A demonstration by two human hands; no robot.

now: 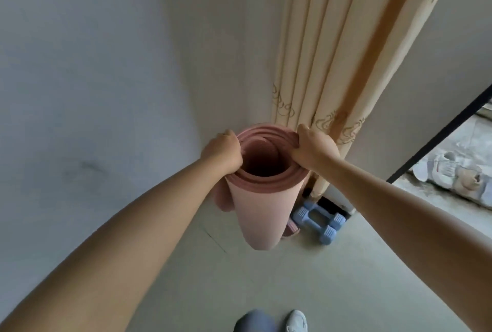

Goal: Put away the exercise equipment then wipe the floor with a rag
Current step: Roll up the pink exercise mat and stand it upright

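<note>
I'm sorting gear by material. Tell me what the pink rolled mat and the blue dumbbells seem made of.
Pink rolled mat: probably foam, matte; the thick soft layers show at the rolled end, gripped by the left hand and right hand.
Blue dumbbells: likely plastic or vinyl coated, smooth with ribbed ends; the core cannot be seen.

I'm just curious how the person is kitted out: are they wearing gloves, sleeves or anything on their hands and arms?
Nothing at all. The left hand and right hand are bare, with no gloves, rings, watch or bands visible. Both forearms are uncovered as far as the frame shows, so no sleeve appears.
</note>
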